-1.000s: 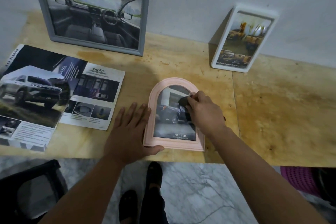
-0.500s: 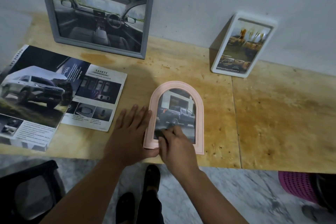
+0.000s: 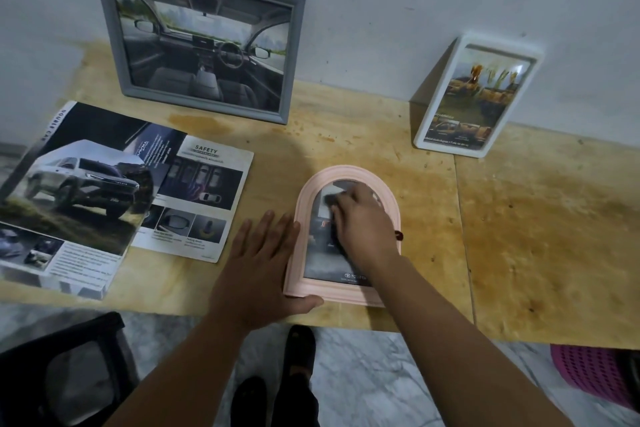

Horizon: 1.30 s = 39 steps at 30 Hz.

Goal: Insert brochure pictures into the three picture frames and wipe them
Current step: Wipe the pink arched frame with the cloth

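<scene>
- Where the bench's front edge runs, the pink arched frame point(image 3: 346, 236) lies flat, a car picture inside.
- Right hand point(image 3: 363, 222) presses a dark cloth point(image 3: 330, 199) onto its glass, fingers closed around it.
- Left hand point(image 3: 263, 267) lies open and flat, steadying the frame's left side.
- Brochure pages point(image 3: 114, 198) lie toward the left edge.

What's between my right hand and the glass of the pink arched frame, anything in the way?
Only the small dark cloth it wipes with. The right hand presses it onto the pink arched frame; the left hand lies flat at the frame's left edge, clear of the glass.
</scene>
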Available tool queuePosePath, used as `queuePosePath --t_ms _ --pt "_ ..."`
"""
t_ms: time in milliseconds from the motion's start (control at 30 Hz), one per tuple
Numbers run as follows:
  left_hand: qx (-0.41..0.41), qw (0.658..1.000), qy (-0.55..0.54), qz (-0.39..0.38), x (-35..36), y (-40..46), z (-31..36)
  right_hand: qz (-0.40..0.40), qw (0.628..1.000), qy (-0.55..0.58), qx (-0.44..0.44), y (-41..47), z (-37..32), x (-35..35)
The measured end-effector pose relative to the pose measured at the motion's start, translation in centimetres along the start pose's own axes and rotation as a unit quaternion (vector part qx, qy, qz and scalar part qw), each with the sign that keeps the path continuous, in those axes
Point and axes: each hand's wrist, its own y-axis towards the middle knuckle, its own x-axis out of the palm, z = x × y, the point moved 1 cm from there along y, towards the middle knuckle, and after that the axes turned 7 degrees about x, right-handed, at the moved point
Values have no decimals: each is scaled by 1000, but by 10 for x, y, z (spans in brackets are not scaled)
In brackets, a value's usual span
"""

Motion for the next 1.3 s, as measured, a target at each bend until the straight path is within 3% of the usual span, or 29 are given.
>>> queuePosePath --t_ms 167,233,333,400,500,667,900,1033,1167,1233,1300 --pt "2 1000 -10 5 0 -1 -1 -129 979 30 -157 -28 0 -18" --pt "0 1000 -12 -2 -1 0 -2 -127 982 27 -137 -15 9 -33" --pt "-5 1000 -15 -12 -3 0 -2 -4 999 -7 -48 18 20 -43" --pt "-6 1000 -15 -12 -2 0 -1 22 1000 -21 1 33 18 -34" --pt "-4 1000 -19 -1 -2 1 -1 5 1000 -9 -5 30 1 -4" --pt "-1 1000 -16 -5 1 0 -2 -40 992 46 -110 -16 -11 13" --pt "-7 999 -20 -25 4 -1 -4 -170 966 91 -175 -66 -7 2" --pt "-5 999 -8 -34 3 -1 -4 -220 955 154 -123 -63 5 -24" --pt "-3 999 -6 -42 1 1 -4 -59 968 241 43 -72 58 -63" --pt "-9 999 -10 -41 0 2 -2 47 975 191 103 -83 97 -75" --pt "-8 999 -14 -34 1 3 -2 78 975 112 175 -94 136 -76"
